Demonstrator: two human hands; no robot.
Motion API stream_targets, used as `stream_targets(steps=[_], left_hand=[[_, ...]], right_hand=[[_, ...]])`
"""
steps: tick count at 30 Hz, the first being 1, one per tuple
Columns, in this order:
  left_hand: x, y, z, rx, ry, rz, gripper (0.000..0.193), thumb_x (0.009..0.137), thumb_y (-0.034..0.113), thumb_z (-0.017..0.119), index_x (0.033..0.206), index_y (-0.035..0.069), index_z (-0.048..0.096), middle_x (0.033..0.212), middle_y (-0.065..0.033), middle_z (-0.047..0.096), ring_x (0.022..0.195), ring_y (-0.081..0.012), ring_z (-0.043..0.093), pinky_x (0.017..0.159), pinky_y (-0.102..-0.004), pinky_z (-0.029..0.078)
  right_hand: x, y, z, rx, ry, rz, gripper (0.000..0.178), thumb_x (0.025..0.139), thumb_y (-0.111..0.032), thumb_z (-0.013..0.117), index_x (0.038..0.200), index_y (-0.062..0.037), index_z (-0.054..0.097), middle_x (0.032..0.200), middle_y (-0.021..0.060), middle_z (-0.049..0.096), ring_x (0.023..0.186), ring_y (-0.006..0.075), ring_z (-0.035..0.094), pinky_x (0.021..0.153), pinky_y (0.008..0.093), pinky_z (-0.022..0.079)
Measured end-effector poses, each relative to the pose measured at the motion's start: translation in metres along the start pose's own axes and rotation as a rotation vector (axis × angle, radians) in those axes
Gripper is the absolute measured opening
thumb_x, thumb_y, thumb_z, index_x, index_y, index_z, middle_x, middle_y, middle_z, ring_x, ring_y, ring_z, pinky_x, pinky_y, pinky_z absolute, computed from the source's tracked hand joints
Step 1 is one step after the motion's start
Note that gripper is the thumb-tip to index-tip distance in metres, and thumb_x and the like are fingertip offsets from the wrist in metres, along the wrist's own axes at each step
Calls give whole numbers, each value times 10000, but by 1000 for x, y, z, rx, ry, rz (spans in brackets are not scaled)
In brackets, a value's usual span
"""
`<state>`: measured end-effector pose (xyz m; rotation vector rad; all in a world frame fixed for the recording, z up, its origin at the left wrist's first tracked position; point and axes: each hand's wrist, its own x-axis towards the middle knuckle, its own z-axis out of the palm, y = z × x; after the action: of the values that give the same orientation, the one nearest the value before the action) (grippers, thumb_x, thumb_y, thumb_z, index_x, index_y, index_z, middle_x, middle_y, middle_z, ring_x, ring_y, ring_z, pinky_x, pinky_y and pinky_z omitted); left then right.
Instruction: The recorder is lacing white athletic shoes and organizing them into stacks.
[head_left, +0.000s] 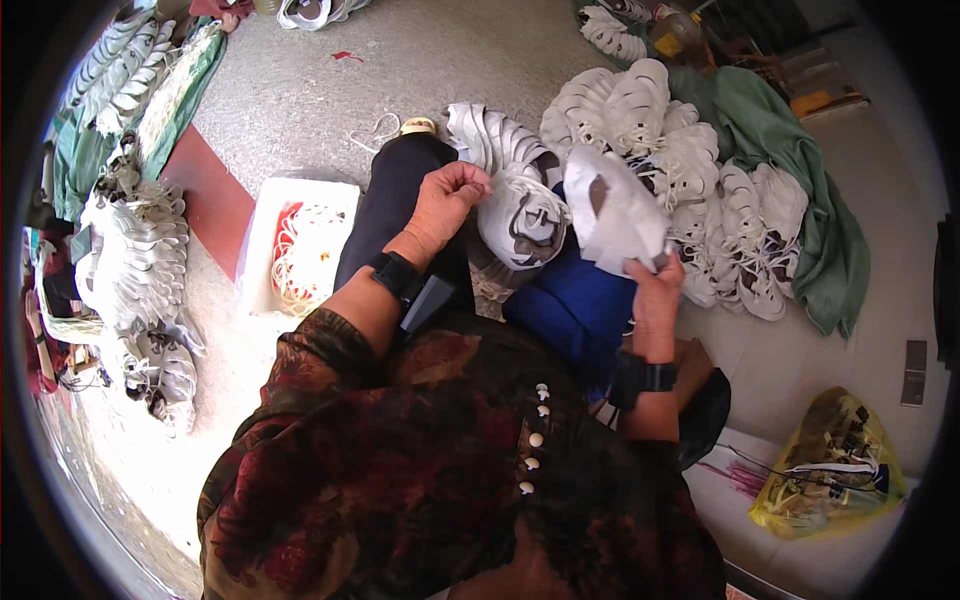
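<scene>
My right hand (657, 300) grips the lower edge of a white shoe upper (612, 215), raised over my blue-covered knee, its dark opening showing. My left hand (450, 203) is closed in a pinch beside my dark trouser leg; whether anything thin is between its fingertips is too small to tell. Close to those fingertips rests a rounded white shoe upper (528, 222) with a grey inside. It lies at the near end of a row of nested white uppers (490, 138) on the floor between my legs.
Left of my leg stands a white tray (345, 215) with pale laces (308, 262) over something red. A large heap of white uppers (640, 110) lies on green cloth (765, 115) at right. More stacked uppers (135, 250) stand far left. A yellow bag (835, 470) sits lower right.
</scene>
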<state>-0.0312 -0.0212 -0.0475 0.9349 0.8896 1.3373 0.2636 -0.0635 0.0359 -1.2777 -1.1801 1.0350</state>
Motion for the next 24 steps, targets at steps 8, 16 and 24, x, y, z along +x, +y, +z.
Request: stream_targets(steps=[8, 16, 24], left_hand=[[0, -12, 21, -193, 140, -308, 56, 829, 66, 535, 849, 63, 588, 763, -5, 590, 683, -89, 535, 645, -213, 425], [13, -61, 31, 25, 219, -779, 266, 850, 396, 514, 956, 158, 567, 871, 29, 594, 801, -136, 533, 715, -357, 377], [18, -81, 15, -192, -45, -555, 299, 900, 221, 438, 1107, 30, 535, 999, -69, 613, 907, -207, 594, 781, -320, 472]], right_hand=[[-11, -1, 37, -891, -352, -340, 411, 577, -42, 727, 954, -4, 567, 816, 135, 617, 747, 291, 612, 686, 340, 476], [-4, 20, 69, -1091, -777, -117, 446, 691, -279, 679, 959, 38, 514, 1027, 211, 554, 1021, 370, 498, 885, 424, 382], [-6, 35, 71, -998, -769, -159, 424, 608, -329, 683, 869, -2, 614, 964, 149, 607, 1077, 286, 478, 929, 415, 312]])
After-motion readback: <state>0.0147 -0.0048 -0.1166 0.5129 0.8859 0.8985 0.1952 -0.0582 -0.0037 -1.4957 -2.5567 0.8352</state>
